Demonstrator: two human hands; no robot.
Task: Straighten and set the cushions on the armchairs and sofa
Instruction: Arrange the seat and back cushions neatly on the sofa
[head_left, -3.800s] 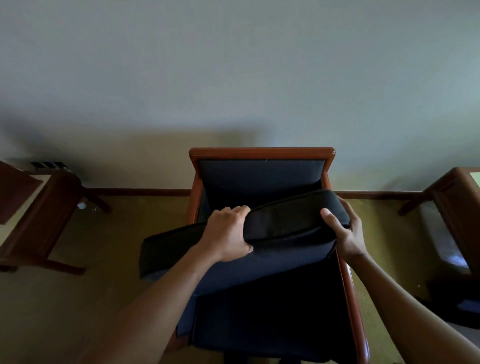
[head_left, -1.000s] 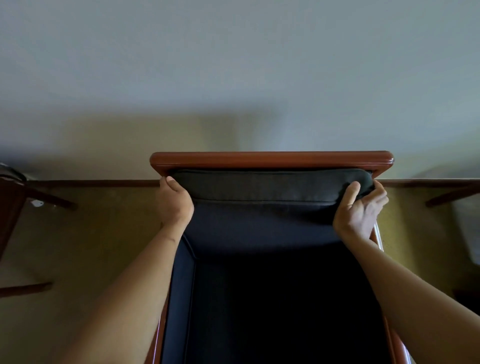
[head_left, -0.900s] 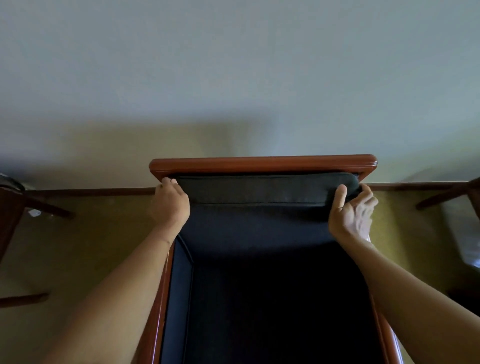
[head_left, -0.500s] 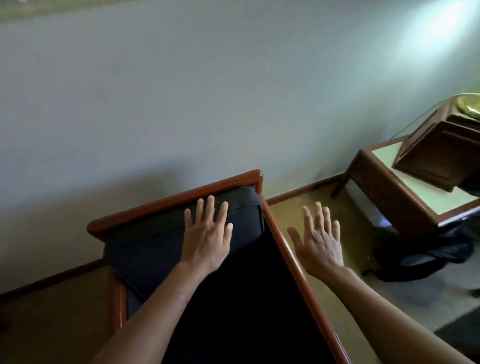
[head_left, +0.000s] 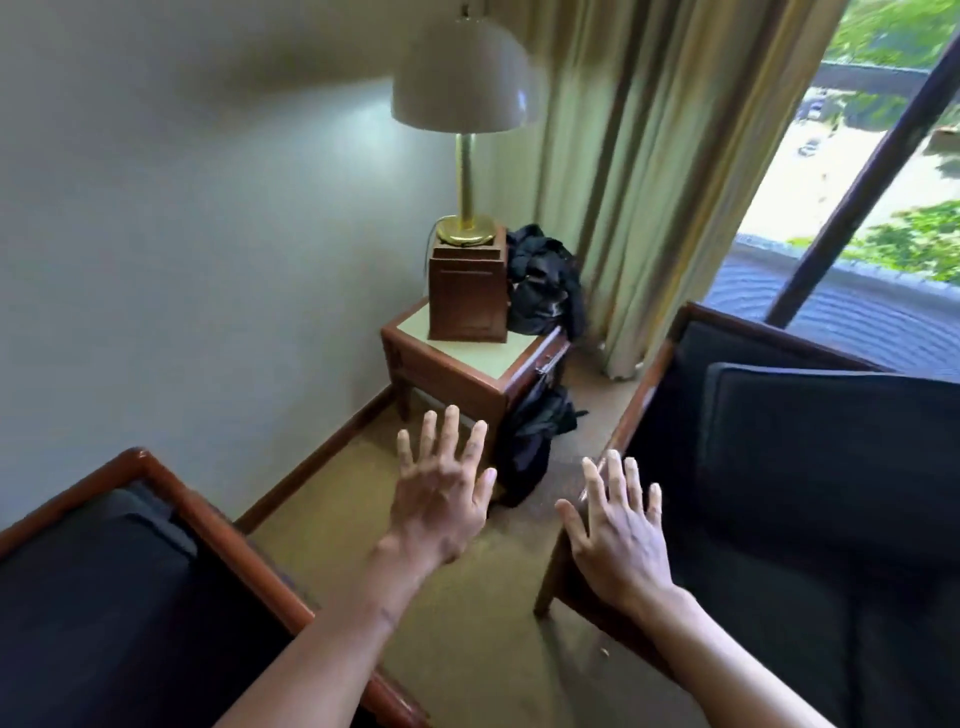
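Between chairs: left hand (head_left: 441, 512) and right hand (head_left: 621, 540) spread, nothing held. Tilted back cushion (head_left: 831, 441) on right armchair (head_left: 649, 384) judged next; to be gripped and squared.

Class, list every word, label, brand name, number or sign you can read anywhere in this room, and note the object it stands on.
None: no readable text anywhere in this view.
The brown wooden lamp base box, the cream dome lampshade and the wooden side table with the pale top show no lettering.
Both open hands hold nothing.
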